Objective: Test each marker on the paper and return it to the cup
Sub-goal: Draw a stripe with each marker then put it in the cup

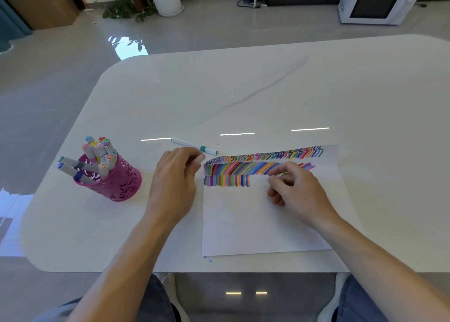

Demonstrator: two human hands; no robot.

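**Marker cup at the left, both hands over the striped paper**

At the left of the frame a pink cut-out metal cup [114, 180] stands upright on the white table [243, 90]; it holds a cluster of grey-bodied markers [98, 154] with coloured end caps, most standing near upright at the back, two leaning far out to the left over the rim; the exact count cannot be told.

Just above centre a white marker with a green band [193, 146] lies loose on the table, apart from the cup and just beyond the left hand [175, 182]; that hand rests at the left edge of the paper [255, 224], fingers curled in, thumb and fingertips pinched on a small pale piece that looks like a cap, though it is too blurred to tell.

The paper lies right of centre, its upper part covered with rows of coloured strokes [243, 169]; the lowest row stops partway across.

The right hand [297, 187] hovers over the middle of the strokes, fingers bunched and nearly closed; something greenish shows at the fingertips, but what it grips cannot be told; the hand hides part of the second row.

In the upper right a white microwave [377, 3] sits on the floor; at the top left of centre, a potted plant [126, 0] beside a white column.
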